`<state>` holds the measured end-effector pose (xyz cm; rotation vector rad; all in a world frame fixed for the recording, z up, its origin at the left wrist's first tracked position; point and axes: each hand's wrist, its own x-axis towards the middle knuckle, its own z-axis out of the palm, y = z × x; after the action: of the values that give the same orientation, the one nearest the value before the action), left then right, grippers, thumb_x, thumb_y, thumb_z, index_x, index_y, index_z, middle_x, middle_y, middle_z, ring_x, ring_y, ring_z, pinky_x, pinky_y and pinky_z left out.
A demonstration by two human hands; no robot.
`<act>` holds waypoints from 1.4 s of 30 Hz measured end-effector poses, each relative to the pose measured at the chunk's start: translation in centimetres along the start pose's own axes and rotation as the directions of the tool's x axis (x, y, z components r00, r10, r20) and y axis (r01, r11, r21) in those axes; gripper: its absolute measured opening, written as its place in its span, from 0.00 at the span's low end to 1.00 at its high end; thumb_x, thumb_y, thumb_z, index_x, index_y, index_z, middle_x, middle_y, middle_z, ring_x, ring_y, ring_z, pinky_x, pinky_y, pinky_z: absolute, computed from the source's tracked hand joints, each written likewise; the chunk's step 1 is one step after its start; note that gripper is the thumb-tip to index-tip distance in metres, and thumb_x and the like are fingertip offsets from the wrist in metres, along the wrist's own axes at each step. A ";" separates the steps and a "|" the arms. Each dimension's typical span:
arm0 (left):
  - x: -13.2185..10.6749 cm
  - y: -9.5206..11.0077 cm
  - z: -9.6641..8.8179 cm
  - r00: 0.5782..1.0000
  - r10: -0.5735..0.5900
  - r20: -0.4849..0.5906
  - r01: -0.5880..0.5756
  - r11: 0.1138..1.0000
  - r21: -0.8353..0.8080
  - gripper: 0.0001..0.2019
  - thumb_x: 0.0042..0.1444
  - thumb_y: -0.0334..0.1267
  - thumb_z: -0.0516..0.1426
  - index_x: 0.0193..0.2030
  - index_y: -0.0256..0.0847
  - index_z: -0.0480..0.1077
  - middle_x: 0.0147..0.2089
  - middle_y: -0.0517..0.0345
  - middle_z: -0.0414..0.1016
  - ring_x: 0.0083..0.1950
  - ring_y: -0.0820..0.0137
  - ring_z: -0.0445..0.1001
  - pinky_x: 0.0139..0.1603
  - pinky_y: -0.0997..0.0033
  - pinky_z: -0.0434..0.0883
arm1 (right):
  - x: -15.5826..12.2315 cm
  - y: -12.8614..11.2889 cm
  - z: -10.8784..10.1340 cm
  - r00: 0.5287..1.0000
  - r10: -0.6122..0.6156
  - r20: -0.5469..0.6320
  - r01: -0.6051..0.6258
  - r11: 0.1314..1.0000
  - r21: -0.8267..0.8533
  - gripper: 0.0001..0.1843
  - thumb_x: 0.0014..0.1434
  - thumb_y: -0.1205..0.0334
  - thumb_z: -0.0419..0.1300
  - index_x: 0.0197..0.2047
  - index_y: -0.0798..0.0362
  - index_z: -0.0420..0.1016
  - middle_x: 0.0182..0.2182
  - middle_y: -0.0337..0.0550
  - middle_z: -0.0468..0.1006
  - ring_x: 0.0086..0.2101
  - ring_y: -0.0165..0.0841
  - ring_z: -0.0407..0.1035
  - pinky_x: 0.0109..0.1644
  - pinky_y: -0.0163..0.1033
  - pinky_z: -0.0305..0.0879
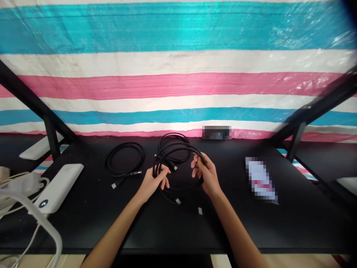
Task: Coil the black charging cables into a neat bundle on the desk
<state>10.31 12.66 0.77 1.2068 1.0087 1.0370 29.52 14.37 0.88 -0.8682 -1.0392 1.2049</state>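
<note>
My left hand (156, 180) and my right hand (206, 174) hold a coiled black cable (184, 189) between them, above the dark table. The left fingers wrap the coil's left side. On its right side, my right thumb and fingers curl around the loops. A light connector (177, 201) hangs below the coil, and another light connector tip (200, 211) shows nearer the front edge. Just behind the held coil lies a second coiled black cable (174, 134), partly covered by it. Left of my hands rests a third coiled black cable (125, 144) with two light plug ends.
On the left are a white power bank (61, 186) and a thick white curved tube (52, 227) beside white cords. A blurred pale packet (261, 180) lies right; a blurred dark item (216, 132) stands at the back. Black frame bars (312, 108) flank the striped sheet (178, 85).
</note>
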 end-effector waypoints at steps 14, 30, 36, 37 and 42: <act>0.2 0.3 -0.6 0.979 -0.187 0.082 0.204 0.875 -0.438 0.18 0.55 0.54 0.53 0.32 0.39 0.62 0.10 0.75 0.46 0.07 0.85 0.39 0.11 0.81 0.37 | 0.2 1.4 0.3 0.995 0.015 -0.095 -0.054 0.905 -0.423 0.35 0.48 0.49 0.63 0.58 0.48 0.60 0.34 0.37 0.69 0.18 0.23 0.64 0.13 0.30 0.63; 0.8 -0.9 -1.2 0.976 -0.090 -0.197 0.078 0.995 -0.064 0.20 0.48 0.53 0.58 0.36 0.37 0.67 0.11 0.73 0.52 0.09 0.81 0.52 0.11 0.81 0.51 | 0.6 3.1 -1.4 0.981 -0.189 0.052 0.165 0.651 -0.741 0.22 0.53 0.51 0.58 0.49 0.52 0.71 0.24 0.37 0.71 0.18 0.24 0.60 0.22 0.30 0.62; 1.0 -0.8 -1.7 0.943 0.085 -0.322 -0.048 0.992 0.121 0.15 0.48 0.50 0.59 0.31 0.38 0.66 0.11 0.70 0.56 0.11 0.78 0.56 0.12 0.80 0.55 | 0.5 3.7 -1.5 0.988 -0.112 0.110 0.157 0.669 -0.726 0.22 0.57 0.52 0.53 0.52 0.51 0.69 0.23 0.37 0.73 0.16 0.27 0.65 0.20 0.33 0.64; 1.0 -0.8 -1.9 0.932 0.118 -0.342 -0.067 0.985 0.157 0.15 0.48 0.49 0.60 0.33 0.39 0.67 0.12 0.70 0.58 0.11 0.78 0.57 0.13 0.80 0.55 | 0.5 3.8 -1.5 0.988 -0.104 0.113 0.154 0.675 -0.721 0.22 0.58 0.52 0.53 0.53 0.51 0.69 0.22 0.36 0.72 0.16 0.27 0.64 0.20 0.33 0.64; 1.2 -1.0 -2.6 0.906 0.263 -0.332 -0.142 0.927 0.348 0.16 0.49 0.46 0.59 0.43 0.42 0.68 0.19 0.68 0.64 0.15 0.78 0.62 0.16 0.80 0.60 | 0.3 3.6 -1.1 0.988 -0.106 0.112 0.154 0.712 -0.685 0.23 0.59 0.52 0.52 0.54 0.53 0.68 0.22 0.36 0.71 0.14 0.25 0.63 0.20 0.32 0.64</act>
<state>8.17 14.31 -0.47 1.4313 1.4096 1.3436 29.47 15.31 -2.81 -1.3097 -1.6283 0.7026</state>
